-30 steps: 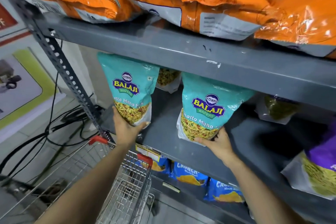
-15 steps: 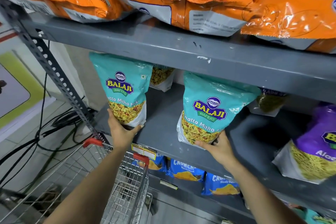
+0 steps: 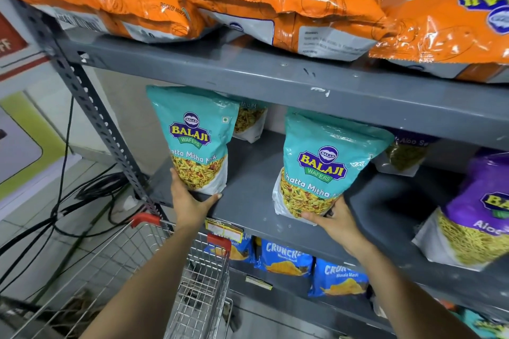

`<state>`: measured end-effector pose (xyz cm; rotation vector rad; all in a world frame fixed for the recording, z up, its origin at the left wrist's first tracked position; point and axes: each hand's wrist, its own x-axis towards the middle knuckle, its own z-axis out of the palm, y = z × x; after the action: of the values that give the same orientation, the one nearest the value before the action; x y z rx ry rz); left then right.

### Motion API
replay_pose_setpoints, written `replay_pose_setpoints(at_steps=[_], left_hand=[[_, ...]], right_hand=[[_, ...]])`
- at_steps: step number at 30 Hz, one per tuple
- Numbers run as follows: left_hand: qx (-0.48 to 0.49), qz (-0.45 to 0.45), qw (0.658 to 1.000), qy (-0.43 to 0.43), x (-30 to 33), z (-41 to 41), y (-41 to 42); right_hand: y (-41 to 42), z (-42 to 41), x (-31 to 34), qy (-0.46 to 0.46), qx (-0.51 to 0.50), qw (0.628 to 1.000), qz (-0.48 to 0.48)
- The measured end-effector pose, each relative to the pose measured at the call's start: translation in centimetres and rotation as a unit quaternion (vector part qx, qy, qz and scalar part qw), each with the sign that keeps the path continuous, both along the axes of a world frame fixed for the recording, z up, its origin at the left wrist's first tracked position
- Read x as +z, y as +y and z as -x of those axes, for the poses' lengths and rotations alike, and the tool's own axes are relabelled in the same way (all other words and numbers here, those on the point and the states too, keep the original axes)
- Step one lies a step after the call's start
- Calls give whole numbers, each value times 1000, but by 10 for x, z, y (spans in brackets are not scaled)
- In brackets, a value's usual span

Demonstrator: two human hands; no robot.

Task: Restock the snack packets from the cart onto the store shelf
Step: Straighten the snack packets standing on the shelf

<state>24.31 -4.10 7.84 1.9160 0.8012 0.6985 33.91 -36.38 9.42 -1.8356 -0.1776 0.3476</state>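
Two teal Balaji Khatta Mitha packets stand upright on the grey middle shelf (image 3: 248, 201). My left hand (image 3: 190, 203) grips the bottom of the left teal packet (image 3: 195, 140) at the shelf's left end. My right hand (image 3: 334, 221) holds the lower edge of the right teal packet (image 3: 327, 165), which leans back slightly. A third teal packet (image 3: 249, 121) sits behind, at the back of the shelf. The wire cart (image 3: 154, 278) with red corners is below my left arm, its contents hidden.
Orange packets (image 3: 289, 8) lie flat on the top shelf. Purple Aloo Sev packets (image 3: 476, 220) stand at the right of the middle shelf. Blue Crunchex packets (image 3: 283, 259) fill the lower shelf. A perforated upright post (image 3: 91, 115) and black cables (image 3: 63, 209) are at left.
Both hands have kept hold of their packets and eased them a little deeper onto the shelf. My view has tilted up slightly.
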Motion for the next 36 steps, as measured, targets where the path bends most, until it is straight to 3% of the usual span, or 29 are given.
replay_pose_setpoints(at_steps=[16, 20, 27, 30, 33, 36], left_hand=[[37, 53, 998, 12, 14, 20, -15], [49, 3, 998, -49, 12, 38, -62], [-153, -4, 985, -77, -4, 7, -205], [-233, 28, 970, -65, -8, -17, -286], [-319, 90, 943, -31, -7, -46, -356], [-419, 150, 894, 52, -1, -74, -404]], right_hand=[[-13, -3, 1, 54, 20, 998, -36], [-49, 16, -1, 31, -69, 994, -83], [-162, 48, -4, -125, -219, 967, -12], [-223, 50, 0, -181, -290, 939, 34], [-278, 60, 9, -235, -346, 904, 94], [-337, 60, 6, -253, -432, 862, 78]])
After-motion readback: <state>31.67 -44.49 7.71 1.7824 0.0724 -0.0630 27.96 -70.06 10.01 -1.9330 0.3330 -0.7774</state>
